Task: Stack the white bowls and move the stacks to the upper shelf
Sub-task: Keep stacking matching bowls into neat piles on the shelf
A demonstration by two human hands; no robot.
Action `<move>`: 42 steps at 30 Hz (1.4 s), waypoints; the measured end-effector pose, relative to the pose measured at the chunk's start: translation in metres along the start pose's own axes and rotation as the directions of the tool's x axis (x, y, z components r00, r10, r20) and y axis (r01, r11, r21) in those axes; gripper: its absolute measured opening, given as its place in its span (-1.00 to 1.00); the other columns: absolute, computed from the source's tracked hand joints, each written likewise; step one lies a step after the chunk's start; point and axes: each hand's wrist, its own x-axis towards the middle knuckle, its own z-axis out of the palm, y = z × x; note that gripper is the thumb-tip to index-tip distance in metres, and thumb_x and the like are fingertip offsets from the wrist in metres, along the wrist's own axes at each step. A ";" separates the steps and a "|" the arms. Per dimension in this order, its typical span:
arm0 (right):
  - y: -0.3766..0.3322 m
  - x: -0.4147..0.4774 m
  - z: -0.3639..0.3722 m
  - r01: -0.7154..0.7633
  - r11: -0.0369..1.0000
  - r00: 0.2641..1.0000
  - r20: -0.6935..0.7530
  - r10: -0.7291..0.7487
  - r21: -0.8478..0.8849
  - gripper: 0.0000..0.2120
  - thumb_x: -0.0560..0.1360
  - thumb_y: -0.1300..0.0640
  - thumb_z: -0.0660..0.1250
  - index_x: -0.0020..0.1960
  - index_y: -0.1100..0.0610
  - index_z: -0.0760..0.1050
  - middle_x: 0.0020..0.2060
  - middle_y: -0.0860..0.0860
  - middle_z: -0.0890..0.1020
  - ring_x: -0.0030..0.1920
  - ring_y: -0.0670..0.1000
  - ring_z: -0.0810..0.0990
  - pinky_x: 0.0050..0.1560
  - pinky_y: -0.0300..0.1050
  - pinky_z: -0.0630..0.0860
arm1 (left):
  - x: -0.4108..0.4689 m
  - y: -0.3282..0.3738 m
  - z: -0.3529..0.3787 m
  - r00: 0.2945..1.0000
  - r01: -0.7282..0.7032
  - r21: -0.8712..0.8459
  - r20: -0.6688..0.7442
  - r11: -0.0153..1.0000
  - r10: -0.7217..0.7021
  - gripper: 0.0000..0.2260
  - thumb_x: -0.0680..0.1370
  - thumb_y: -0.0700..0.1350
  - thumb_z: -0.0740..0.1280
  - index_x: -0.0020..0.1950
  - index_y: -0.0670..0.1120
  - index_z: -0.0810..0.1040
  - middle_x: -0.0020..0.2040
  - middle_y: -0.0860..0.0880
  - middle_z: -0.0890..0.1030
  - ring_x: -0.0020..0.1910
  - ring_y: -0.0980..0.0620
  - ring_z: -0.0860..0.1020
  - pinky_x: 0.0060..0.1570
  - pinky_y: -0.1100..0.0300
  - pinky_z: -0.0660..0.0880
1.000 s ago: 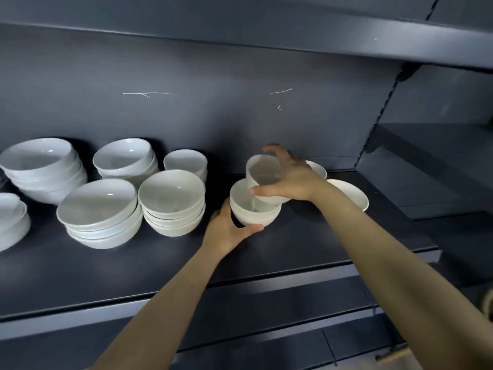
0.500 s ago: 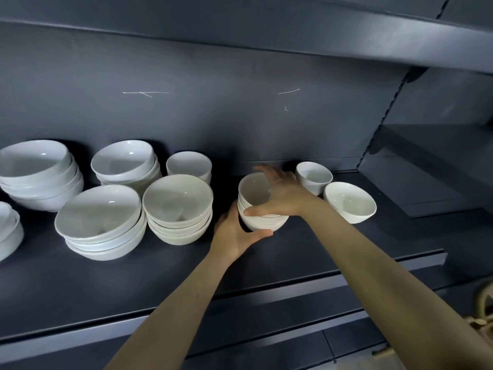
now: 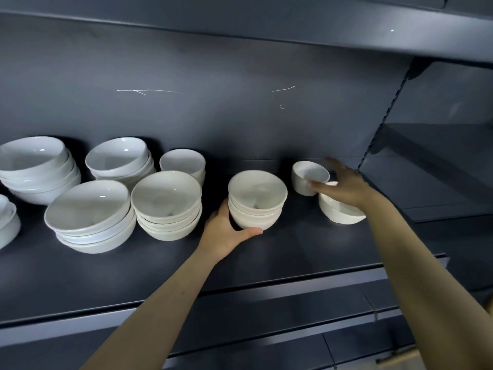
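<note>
A short stack of small white bowls (image 3: 256, 201) stands mid-shelf. My left hand (image 3: 226, 231) grips its lower left side, thumb curled under the front. To the right, a small single white bowl (image 3: 309, 177) sits near the back wall, and a wider white bowl (image 3: 338, 212) sits in front of it. My right hand (image 3: 344, 188) hovers over these two with fingers spread, thumb touching the small bowl's rim; it hides part of the wider bowl. The upper shelf (image 3: 346, 33) runs across the top.
Further left on the dark shelf (image 3: 306, 252) stand several stacks of white bowls (image 3: 168, 206), (image 3: 90, 217), (image 3: 120, 161), (image 3: 37, 166) and a small stack (image 3: 184, 164) at the back. A slotted upright (image 3: 384, 121) bounds the bay on the right.
My right hand set its bowl onto the stack, let go and moved right to the single small bowl. My left hand stayed on the stack.
</note>
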 end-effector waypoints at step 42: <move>-0.024 0.105 -0.004 0.338 0.912 0.922 0.114 -0.371 0.232 -0.12 0.22 -0.14 0.62 0.44 -0.06 0.31 0.22 -0.07 0.46 0.14 -0.02 0.45 0.07 -0.14 0.37 | -0.015 0.009 0.001 0.976 0.172 0.070 -0.150 0.983 -0.160 -0.10 0.23 0.13 0.61 0.46 0.19 0.22 0.33 0.23 0.44 0.38 0.18 0.35 0.34 0.22 0.29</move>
